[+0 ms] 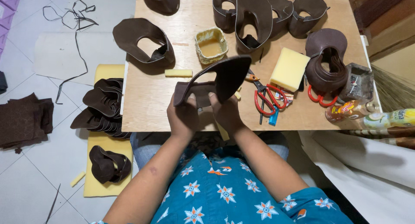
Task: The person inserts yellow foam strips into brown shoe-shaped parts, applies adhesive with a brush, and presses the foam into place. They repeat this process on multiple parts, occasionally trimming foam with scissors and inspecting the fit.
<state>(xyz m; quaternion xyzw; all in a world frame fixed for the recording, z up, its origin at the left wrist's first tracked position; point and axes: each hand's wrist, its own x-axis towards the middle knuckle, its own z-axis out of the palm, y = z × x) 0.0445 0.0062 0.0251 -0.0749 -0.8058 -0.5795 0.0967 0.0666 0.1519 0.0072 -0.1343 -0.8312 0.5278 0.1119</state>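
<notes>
You hold one dark brown shoe upper [216, 79] in the air just above the near edge of the tabletop [151, 107], so this piece is mid-handling rather than set down. Your left hand [183, 116] grips its lower flap, fingers [181, 104] curled shut around the material, and your right hand [225, 114] clamps the piece beside it, fingers [217, 98] pressed together on the underside while the pointed toe part rises to the right. Judging by how things lie, a good share of the work looks done: several shaped uppers [259, 10] stand at the far side of the tabletop, another [145, 40] sits at the left edge, and a stack of flat pieces [101, 109] rests on yellow foam [106, 181] on the floor. Whether those floor pieces are finished or waiting, I cannot tell. A small glue pot [211, 44], a yellow sponge block [288, 68] and red-handled scissors [268, 98] lie near your hands, untouched.
</notes>
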